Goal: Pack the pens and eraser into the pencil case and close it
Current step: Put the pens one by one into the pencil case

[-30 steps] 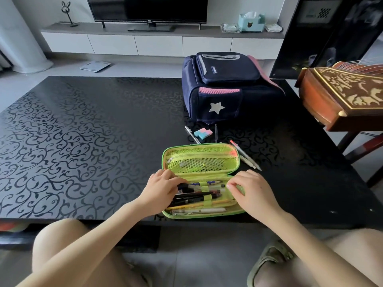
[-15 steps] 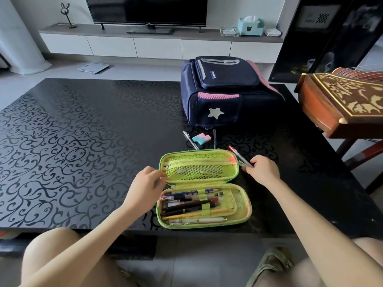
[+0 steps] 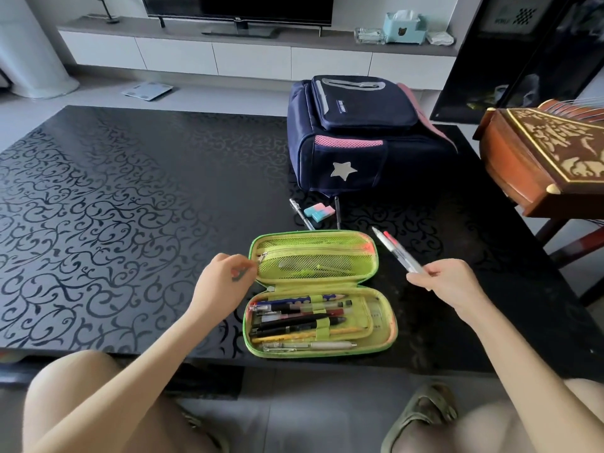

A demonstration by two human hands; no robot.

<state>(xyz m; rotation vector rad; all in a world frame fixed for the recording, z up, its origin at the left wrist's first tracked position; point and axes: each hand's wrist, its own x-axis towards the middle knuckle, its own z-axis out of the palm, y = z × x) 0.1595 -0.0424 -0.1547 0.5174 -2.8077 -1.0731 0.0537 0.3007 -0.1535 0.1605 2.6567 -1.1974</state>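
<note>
Green pencil case (image 3: 385, 335) lies open. Right of it, the right hand (image 3: 447, 282) holds two pens (image 3: 397, 253) in its grip. The left hand (image 3: 225, 279) curls at the case's left edge, grip state indeterminate.

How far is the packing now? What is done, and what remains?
Done: many pens lie in the open pencil case. In hand: the right hand grips two pens; the left hand is beside the lid. Left: the eraser, a clear pen and a dark pen on the table, then closing.
</note>
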